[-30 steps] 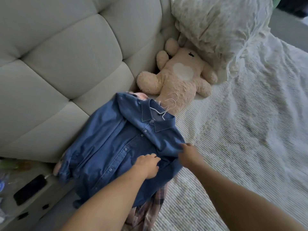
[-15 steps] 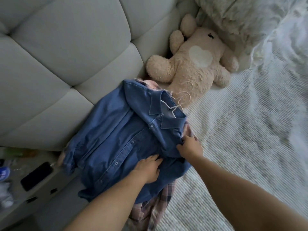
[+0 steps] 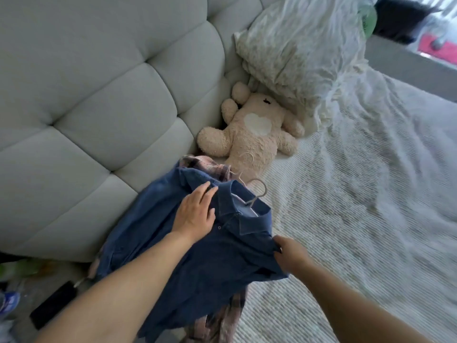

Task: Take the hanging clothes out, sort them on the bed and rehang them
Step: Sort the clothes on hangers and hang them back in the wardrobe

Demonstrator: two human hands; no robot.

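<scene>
Far left, a dark phone (image 3: 53,309) lies on the bedside ledge below the tufted headboard (image 3: 103,100). The denim shirt (image 3: 197,256) sits at the bed's left edge against the headboard, on its white hanger (image 3: 257,196), over a plaid shirt (image 3: 205,165) that shows above the collar and below the hem. The left hand (image 3: 195,214) rests flat on the denim beside the collar, fingers straight and together, pressing the shoulder area. A plush bear (image 3: 252,134) lies just beyond the hanger hooks, with a pillow (image 3: 301,53) behind it. The right hand (image 3: 290,253) pinches the shirt's right edge below the collar, fingers curled on the cloth. The bedspread (image 3: 358,219) extends to the right.

Assessment: the top garment appears to be under separation from the pile. Recommended practice: hold the collar and hanger together, lift clear so the two hooks do not tangle, and lay the shirt flat on open bedspread, away from the bear.
</scene>
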